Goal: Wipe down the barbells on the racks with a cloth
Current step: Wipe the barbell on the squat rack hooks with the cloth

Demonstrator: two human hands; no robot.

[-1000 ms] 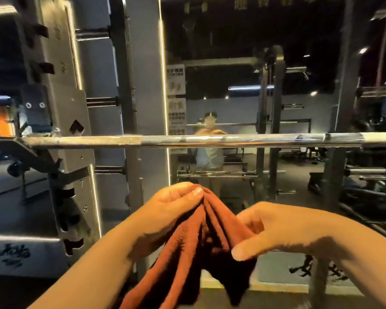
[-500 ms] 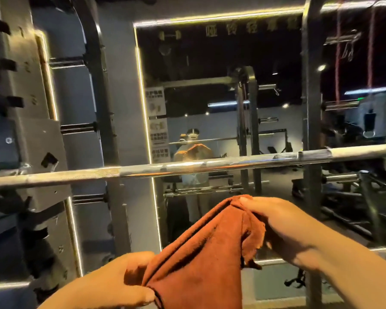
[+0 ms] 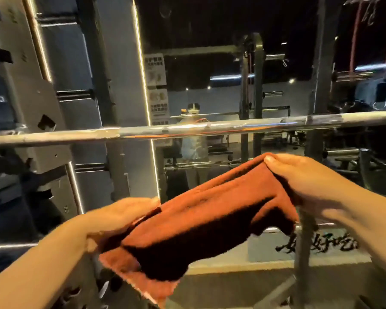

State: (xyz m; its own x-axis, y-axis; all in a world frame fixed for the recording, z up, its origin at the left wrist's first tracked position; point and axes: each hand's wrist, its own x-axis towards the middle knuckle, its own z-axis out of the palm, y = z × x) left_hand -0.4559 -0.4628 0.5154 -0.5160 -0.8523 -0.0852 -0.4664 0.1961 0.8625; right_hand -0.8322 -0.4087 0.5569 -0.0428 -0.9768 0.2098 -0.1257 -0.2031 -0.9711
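A steel barbell [image 3: 187, 129] lies across the rack at chest height, spanning the whole view. Below it I hold an orange-red cloth [image 3: 201, 221] stretched between both hands. My left hand [image 3: 118, 217] grips its lower left end. My right hand [image 3: 303, 177] pinches its upper right corner, a short way under the bar. The cloth hangs apart from the barbell, its lower edge drooping.
A grey rack upright [image 3: 29, 130] with notched holes stands at left, carrying the bar's left end. Behind the bar a wall mirror [image 3: 210, 63] with lit edges reflects me and more racks. Another upright [image 3: 319, 74] rises at right. A thin post [image 3: 303, 253] stands below my right hand.
My hands have moved apart and spread the bunched cloth wide. The left hand dropped low and left, the right hand rose toward the bar. My view shifted slightly.
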